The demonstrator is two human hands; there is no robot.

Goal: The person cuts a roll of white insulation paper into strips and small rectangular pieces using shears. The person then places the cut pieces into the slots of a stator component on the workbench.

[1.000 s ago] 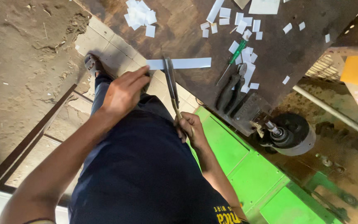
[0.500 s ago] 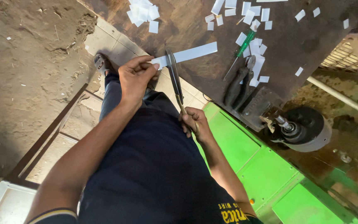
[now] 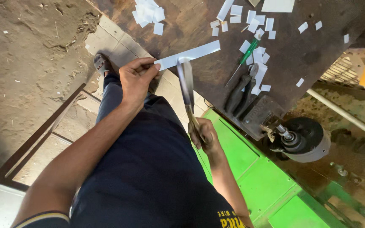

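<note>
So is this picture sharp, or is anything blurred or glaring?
Head view: mostly sharp; the white strip in the left hand shines bright, the shears held by the right hand catch some glare, and even daylight leaves the dark table with soft shadows.

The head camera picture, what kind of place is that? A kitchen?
More likely a small workshop. A dark metal workbench holds pliers, a green-handled screwdriver and many cut white pieces. The right hand works big shears on a white strip above a dirt floor.
</note>
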